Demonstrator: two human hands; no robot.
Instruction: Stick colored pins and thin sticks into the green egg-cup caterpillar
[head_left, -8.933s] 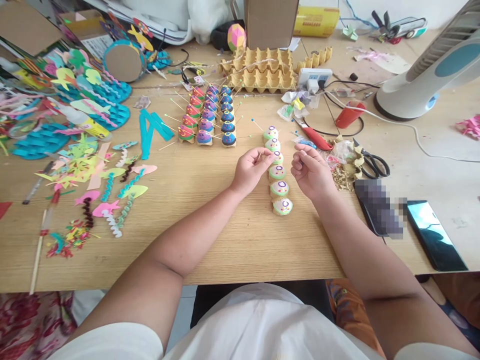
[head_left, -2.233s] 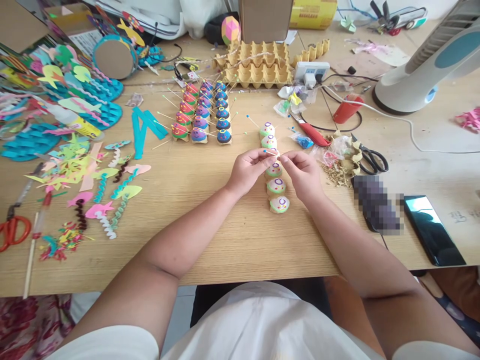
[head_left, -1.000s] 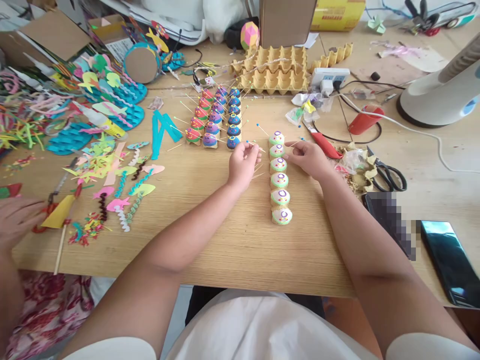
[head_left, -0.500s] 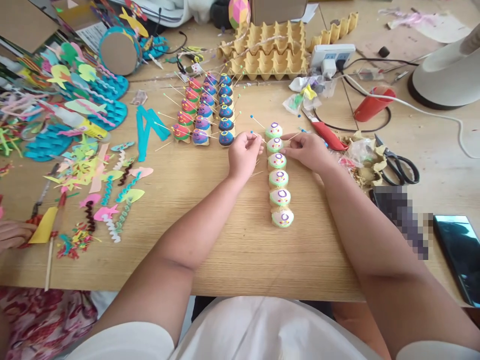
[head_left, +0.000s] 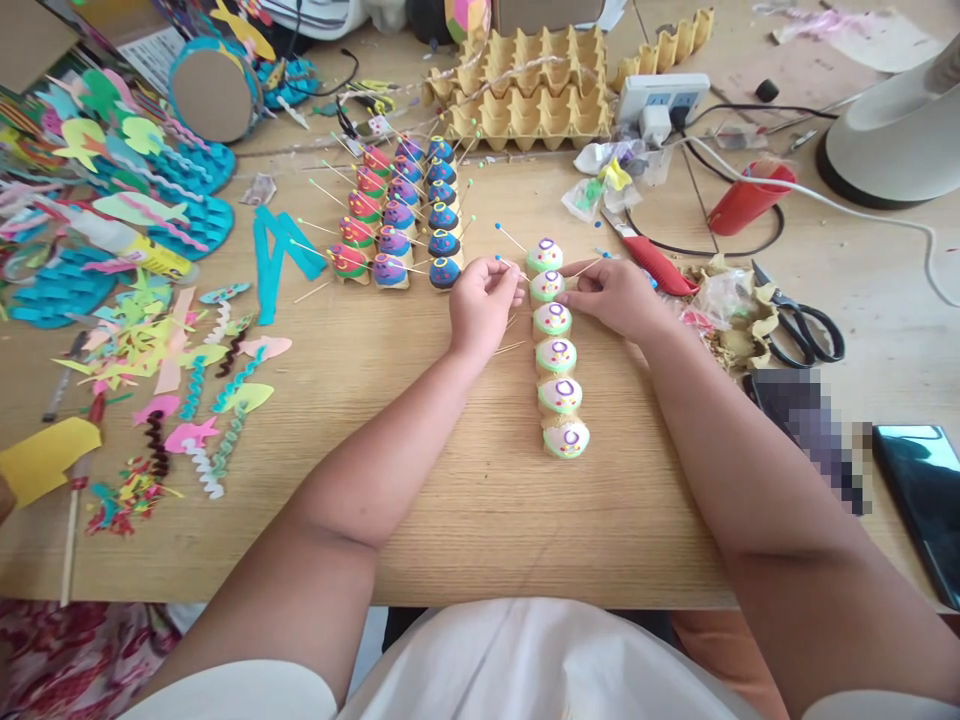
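A row of white-topped egg-carton cups (head_left: 557,355) with green rims and purple rings runs away from me across the table. My left hand (head_left: 486,300) pinches a blue-tipped toothpick (head_left: 523,274) against the left side of the second cup from the far end (head_left: 547,287). My right hand (head_left: 611,298) steadies that same cup from its right, thumb and fingertips against it. Another blue-tipped toothpick (head_left: 589,265) slants out beside the right fingers. From the farthest cup (head_left: 544,254) a blue-tipped toothpick (head_left: 512,237) sticks out to the left. Loose toothpicks (head_left: 510,348) lie by my left wrist.
Red, purple and blue painted cup rows (head_left: 394,215) with toothpicks stand left of my hands. Paper fish (head_left: 191,436) and scraps lie farther left. Scissors (head_left: 802,325), a red-handled knife (head_left: 660,265) and a phone (head_left: 919,500) are right. Egg trays (head_left: 532,90) and a power strip (head_left: 664,100) sit behind.
The view has shifted slightly. Both hands stay at the second cup with little movement. At the far left, another person's hand with the yellow paper has moved toward the left edge.
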